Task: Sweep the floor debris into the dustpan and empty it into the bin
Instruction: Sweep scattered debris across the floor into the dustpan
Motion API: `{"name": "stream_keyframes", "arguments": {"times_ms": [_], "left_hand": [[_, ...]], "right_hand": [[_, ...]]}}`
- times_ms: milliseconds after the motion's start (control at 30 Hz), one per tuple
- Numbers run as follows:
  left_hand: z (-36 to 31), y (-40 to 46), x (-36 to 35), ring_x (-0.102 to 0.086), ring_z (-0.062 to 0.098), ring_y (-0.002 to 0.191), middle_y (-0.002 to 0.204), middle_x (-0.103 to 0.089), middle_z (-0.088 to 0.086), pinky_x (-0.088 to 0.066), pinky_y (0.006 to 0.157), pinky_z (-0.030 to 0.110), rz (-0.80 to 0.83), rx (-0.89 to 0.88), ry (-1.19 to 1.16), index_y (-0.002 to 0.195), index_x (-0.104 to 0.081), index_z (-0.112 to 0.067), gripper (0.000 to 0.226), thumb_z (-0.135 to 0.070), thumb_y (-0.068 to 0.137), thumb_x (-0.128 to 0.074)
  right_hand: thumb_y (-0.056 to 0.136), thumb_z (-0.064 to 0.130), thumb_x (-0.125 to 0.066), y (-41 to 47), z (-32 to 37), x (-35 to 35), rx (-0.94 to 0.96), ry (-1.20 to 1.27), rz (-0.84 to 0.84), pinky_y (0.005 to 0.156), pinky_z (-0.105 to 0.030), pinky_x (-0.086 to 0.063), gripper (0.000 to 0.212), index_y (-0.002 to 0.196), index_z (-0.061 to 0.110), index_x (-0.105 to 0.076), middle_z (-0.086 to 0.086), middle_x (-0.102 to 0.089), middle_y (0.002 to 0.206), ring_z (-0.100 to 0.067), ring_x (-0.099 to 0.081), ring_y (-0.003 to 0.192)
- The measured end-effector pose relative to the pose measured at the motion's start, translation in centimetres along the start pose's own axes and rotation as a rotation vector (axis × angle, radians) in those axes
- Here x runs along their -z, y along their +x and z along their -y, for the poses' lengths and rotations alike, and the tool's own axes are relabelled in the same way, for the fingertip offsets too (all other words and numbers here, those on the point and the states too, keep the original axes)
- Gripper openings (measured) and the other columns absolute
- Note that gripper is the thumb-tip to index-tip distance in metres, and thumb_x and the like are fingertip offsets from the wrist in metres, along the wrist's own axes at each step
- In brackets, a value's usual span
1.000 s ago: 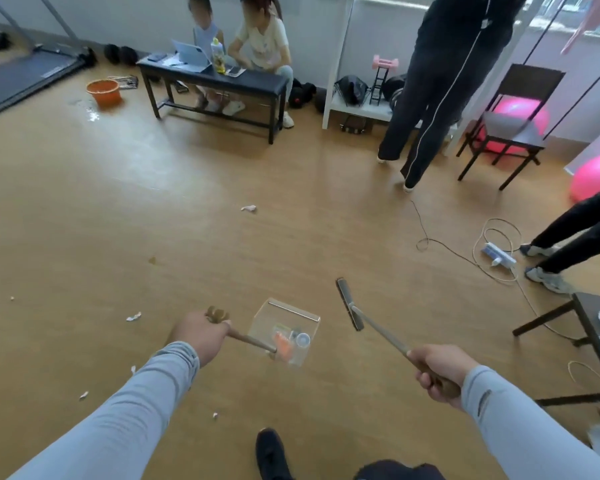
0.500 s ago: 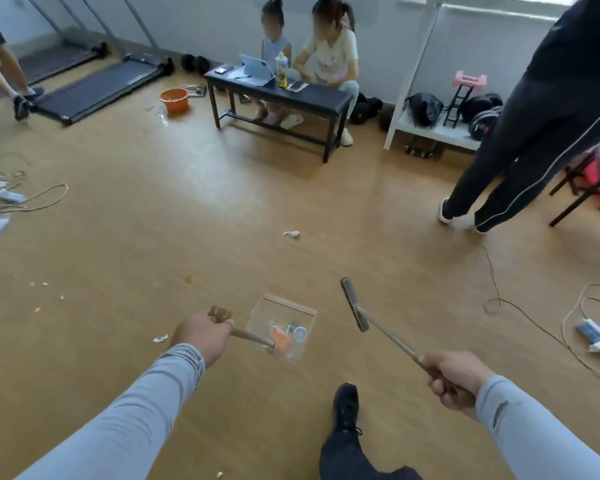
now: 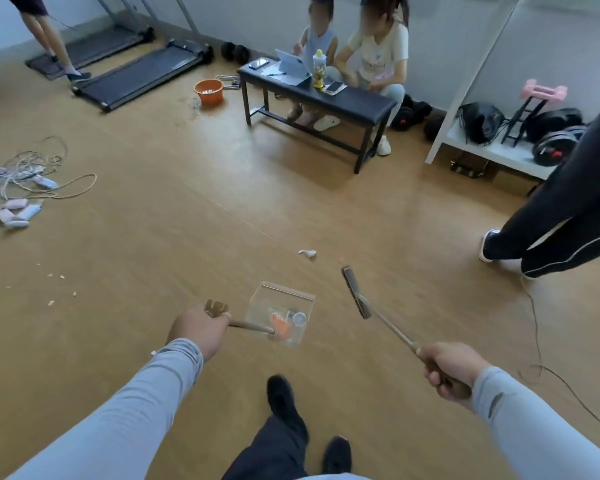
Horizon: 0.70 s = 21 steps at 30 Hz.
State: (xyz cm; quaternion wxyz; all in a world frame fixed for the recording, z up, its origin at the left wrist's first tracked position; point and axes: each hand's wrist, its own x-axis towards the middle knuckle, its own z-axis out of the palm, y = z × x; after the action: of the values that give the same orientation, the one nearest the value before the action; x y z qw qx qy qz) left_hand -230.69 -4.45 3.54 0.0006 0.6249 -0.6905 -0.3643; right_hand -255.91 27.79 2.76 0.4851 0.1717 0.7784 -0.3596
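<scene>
My left hand (image 3: 196, 329) grips the wooden handle of a small clear dustpan (image 3: 280, 314), held level above the wooden floor. Orange scraps and a clear cap (image 3: 298, 319) lie inside it. My right hand (image 3: 445, 368) grips the handle of a small brush (image 3: 355, 292), whose dark head points forward, right of the dustpan. A white scrap of debris (image 3: 307, 252) lies on the floor just ahead of both. More pale crumbs (image 3: 61, 277) are scattered to the left.
A black bench (image 3: 317, 98) with two seated people stands ahead. An orange bucket (image 3: 208, 91) sits left of it. A person's dark legs (image 3: 551, 233) stand at the right. Cables (image 3: 32, 174) lie at the left, a cord (image 3: 534, 327) at the right. Treadmills (image 3: 136, 71) are far left.
The view has swung left and I have stepped forward; the white scrap is now closer to the brush. Both hands keep the same hold on dustpan and brush.
</scene>
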Motion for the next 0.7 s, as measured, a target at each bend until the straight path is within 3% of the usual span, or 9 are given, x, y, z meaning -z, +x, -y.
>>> {"name": "stream_keyframes", "arguments": {"times_ms": [233,333,433,567,700], "left_hand": [[-4.5,9.5,-1.3,-0.067,0.029,0.079,0.081,-0.074,0.002,-0.055,0.078,0.035,0.053,0.002,-0.020,0.078,-0.071,-0.020,0.016,-0.034,0.085,-0.067],[-6.4,14.0,-2.3,-0.065,0.027,0.074,0.078,-0.072,0.003,-0.050,0.069,0.033,0.093,-0.002,-0.006,0.076,-0.070,-0.019,0.018,-0.033,0.087,-0.066],[-8.2,17.8,-3.3,-0.061,0.021,0.069,0.075,-0.067,0.001,-0.043,0.063,0.030,0.122,0.002,0.016,0.078,-0.067,-0.021,0.016,-0.032,0.089,-0.065],[-10.5,21.8,-4.5,-0.061,0.021,0.070,0.079,-0.066,0.000,-0.046,0.064,0.031,0.168,-0.004,0.074,0.088,-0.066,-0.024,0.011,-0.033,0.091,-0.062],[-12.2,24.8,-5.9,-0.059,0.020,0.068,0.075,-0.063,-0.003,-0.044,0.062,0.030,0.202,-0.009,0.139,0.083,-0.061,-0.026,0.011,-0.034,0.091,-0.060]], "right_hand": [[0.097,0.014,-0.058,4.6,10.0,-2.5,-0.044,-0.042,-0.040,0.038,-0.014,-0.034,0.019,0.079,0.008,-0.053,-0.009,-0.054,0.058,-0.011,-0.045,0.034],[0.096,0.015,-0.058,6.2,14.6,-3.9,-0.058,-0.091,-0.069,0.039,-0.015,-0.034,0.016,0.083,0.007,-0.054,-0.009,-0.055,0.057,-0.012,-0.046,0.036],[0.098,0.016,-0.057,7.3,18.9,-5.3,-0.076,-0.114,-0.072,0.040,-0.017,-0.036,0.016,0.086,0.005,-0.057,-0.008,-0.056,0.061,-0.012,-0.047,0.040],[0.097,0.016,-0.056,9.0,23.2,-7.0,-0.103,-0.147,-0.082,0.041,-0.019,-0.037,0.014,0.091,0.004,-0.059,-0.008,-0.056,0.064,-0.013,-0.047,0.043],[0.096,0.011,-0.054,11.6,27.7,-8.7,-0.062,-0.256,-0.082,0.042,-0.020,-0.035,0.009,0.093,0.004,-0.060,-0.010,-0.056,0.067,-0.013,-0.046,0.041]]}}
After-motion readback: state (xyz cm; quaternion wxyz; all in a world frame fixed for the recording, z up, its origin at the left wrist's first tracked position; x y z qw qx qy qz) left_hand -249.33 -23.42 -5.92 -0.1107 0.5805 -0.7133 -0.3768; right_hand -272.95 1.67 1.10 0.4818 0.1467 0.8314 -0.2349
